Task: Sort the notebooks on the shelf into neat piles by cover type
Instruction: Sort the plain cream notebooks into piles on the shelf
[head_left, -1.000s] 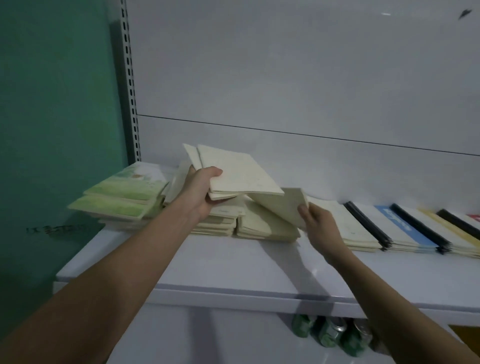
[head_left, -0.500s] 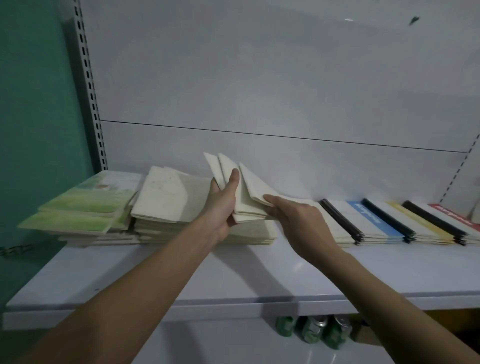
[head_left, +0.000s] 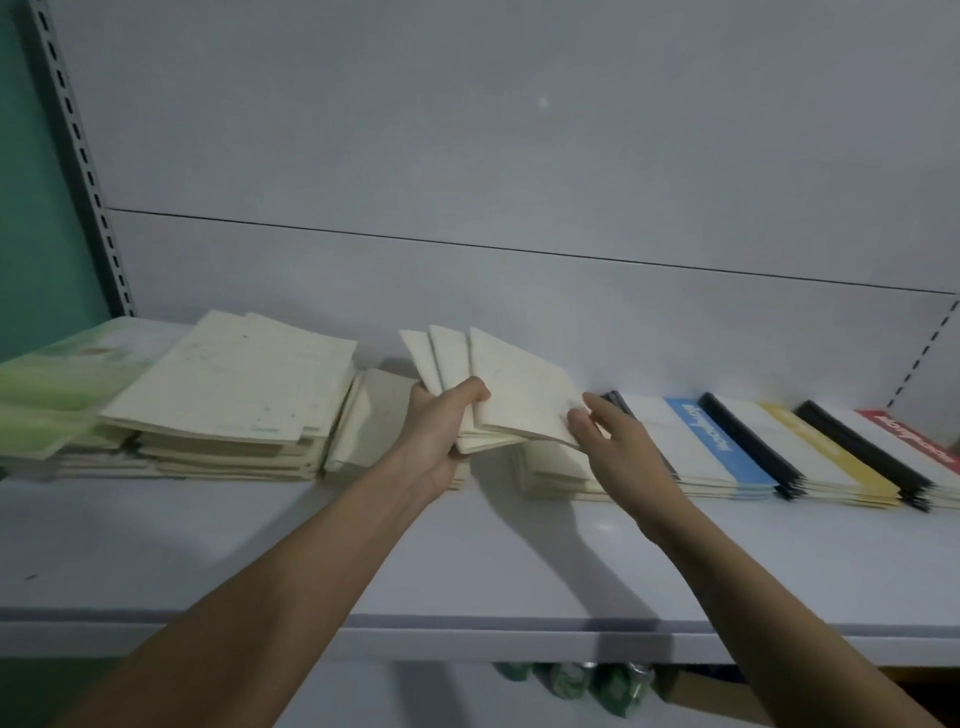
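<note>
Your left hand (head_left: 441, 441) holds a small fan of cream notebooks (head_left: 498, 395) above the shelf (head_left: 260, 545), thumb curled over the front cover and fingers hidden beneath, so the bundle stays splayed and you can see each edge as you gather more. Your right hand (head_left: 618, 447) reaches in from the other side with its fingers loosely spread, fingertips (head_left: 576, 421) touching the near corner of the top notebook; it grips nothing that can be seen, and probably steadies or squares the fan. Under the fan lies a low cream stack (head_left: 550, 473), likely where these came from or will go. To the left sit a taller cream pile (head_left: 228, 405), untidy at its edges, and a tilted grey-cream stack (head_left: 374, 426) leaning just beside it. Farther left are the green-cover notebooks (head_left: 62, 384), blurred at the frame edge. To the right, black-spined notebooks (head_left: 753, 452) with blue, yellow and red bands overlap in a row. The cover types already sit roughly apart, so what seems left is merging the cream ones into one even pile.
</note>
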